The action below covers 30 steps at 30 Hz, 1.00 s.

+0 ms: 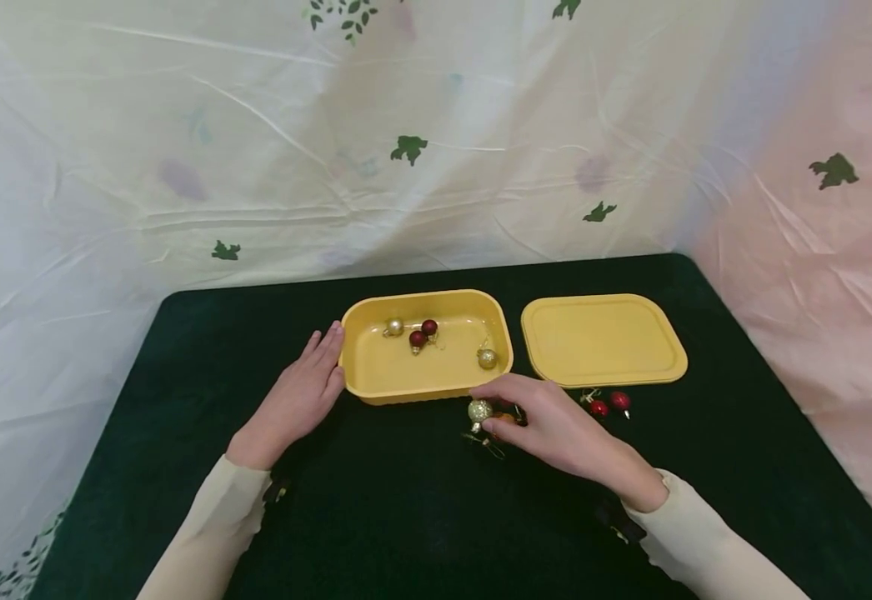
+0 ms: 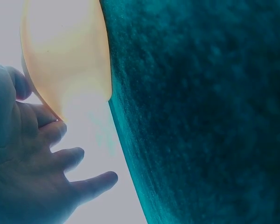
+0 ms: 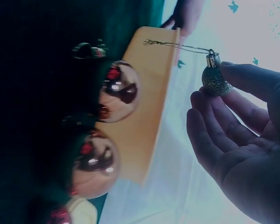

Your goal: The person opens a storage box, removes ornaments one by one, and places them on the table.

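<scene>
My right hand [image 1: 559, 425] pinches a small gold glitter bauble [image 1: 479, 409] between thumb and fingertips, just in front of the yellow box's [image 1: 406, 392] near right corner. In the right wrist view this glitter bauble [image 3: 216, 83] has a metal cap, and a thin cord loop trails from it. My left hand [image 1: 297, 408] lies against the box's left wall with its fingers extended, as the left wrist view also shows. Inside the box are two dark red baubles [image 1: 418, 340], a gold bauble [image 1: 394, 327] and a gold glitter bauble [image 1: 487, 359].
A yellow lid [image 1: 604, 340] lies flat right of the box. Two red baubles [image 1: 620, 402] sit before it. Two shiny copper-coloured baubles [image 3: 95, 163] are on the dark green table [image 1: 421, 517], largely hidden behind my right hand in the head view. Patterned cloth [image 1: 481, 125] hangs behind.
</scene>
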Tool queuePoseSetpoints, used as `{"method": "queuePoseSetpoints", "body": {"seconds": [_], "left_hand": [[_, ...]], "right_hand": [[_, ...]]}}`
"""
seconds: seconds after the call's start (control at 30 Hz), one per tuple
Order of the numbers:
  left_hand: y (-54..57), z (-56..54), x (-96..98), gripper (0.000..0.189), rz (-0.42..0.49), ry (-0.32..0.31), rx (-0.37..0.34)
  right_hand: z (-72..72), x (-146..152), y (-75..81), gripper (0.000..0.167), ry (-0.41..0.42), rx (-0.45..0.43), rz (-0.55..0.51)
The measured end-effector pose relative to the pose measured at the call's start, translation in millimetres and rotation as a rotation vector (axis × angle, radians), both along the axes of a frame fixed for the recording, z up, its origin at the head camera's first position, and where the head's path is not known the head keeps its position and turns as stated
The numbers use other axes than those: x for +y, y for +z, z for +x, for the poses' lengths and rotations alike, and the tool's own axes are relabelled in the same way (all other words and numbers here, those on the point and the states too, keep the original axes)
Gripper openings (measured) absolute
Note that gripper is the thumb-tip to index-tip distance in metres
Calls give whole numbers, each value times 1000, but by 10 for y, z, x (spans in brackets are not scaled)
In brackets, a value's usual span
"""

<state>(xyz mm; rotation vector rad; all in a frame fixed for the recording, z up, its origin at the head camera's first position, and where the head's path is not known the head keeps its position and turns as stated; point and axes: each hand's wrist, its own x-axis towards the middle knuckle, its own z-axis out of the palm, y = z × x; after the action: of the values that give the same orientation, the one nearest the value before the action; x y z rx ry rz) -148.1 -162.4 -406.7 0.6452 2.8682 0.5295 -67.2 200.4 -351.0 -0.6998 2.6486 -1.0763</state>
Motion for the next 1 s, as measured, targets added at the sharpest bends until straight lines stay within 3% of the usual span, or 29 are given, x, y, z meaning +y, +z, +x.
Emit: {"method": "queuePoseSetpoints", "body": {"seconds": [0.67, 1.0], "left_hand": [[-32, 46, -9, 63, 23, 4, 25], [-39, 22, -8, 63, 30, -11, 18]], "right_hand": [[411, 401, -377, 29, 11, -14, 20], [498, 488, -588, 28, 28, -72, -7]]}}
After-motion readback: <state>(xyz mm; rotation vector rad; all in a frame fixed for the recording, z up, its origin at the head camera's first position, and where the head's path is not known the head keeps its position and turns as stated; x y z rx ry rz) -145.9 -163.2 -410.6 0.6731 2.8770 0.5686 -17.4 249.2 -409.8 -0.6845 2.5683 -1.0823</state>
